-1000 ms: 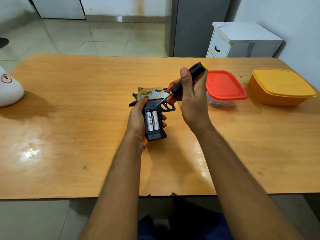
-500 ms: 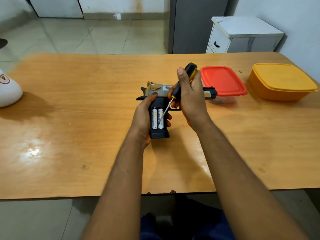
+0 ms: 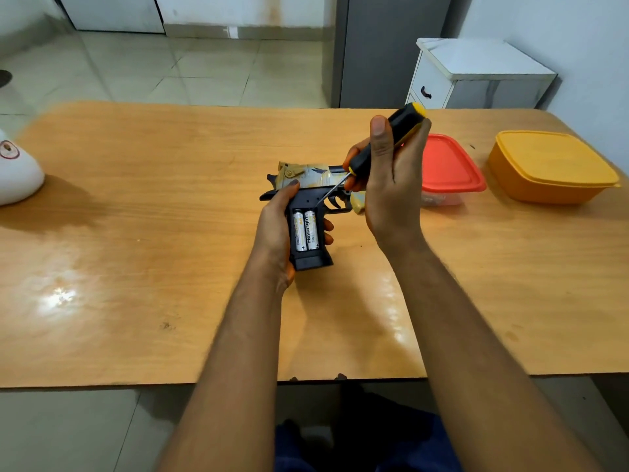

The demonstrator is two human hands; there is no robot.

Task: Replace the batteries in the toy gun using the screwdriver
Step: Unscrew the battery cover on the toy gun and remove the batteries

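Table (image 3: pixel 136 233) of glossy wood stands on pale tiled floor (image 3: pixel 204 69).

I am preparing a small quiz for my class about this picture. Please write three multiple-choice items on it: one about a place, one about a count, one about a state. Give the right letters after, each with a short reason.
1. Where is the red-lidded box?
A. Left of the white object
B. Between the gun and the orange box
C. On the floor

2. How many batteries show in the grip?
A. Two
B. Four
C. None

3. What is the state of the battery compartment?
A. Covered by a lid
B. Open, batteries exposed
C. Open and empty

Answers:
1 B: it stands on the table, right of the gun and left of the orange box.
2 A: two batteries lie side by side in the grip.
3 B: no lid covers them; the left hand holds the grip, and the right hand holds the screwdriver with its tip just above the compartment.
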